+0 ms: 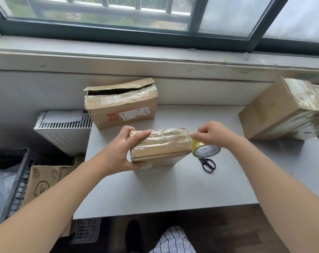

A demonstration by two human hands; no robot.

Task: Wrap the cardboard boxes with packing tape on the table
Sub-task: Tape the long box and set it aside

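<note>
Grey bench (173, 194) under a window, seen from above. At its centre the left hand (122, 148) grips one end of a small cardboard box (160, 147), glossy with tape, likely to steady it. Just beside the other end, the right hand (215, 134) holds the tape roll (206, 149), fingers (196, 135) curled and pinching, probably to draw out a strip. The roll's core reads "MADE IN CHINA". Scissors (208, 164) lie near. An open box (122, 106) behind shows inverted red letters "UP"
</note>
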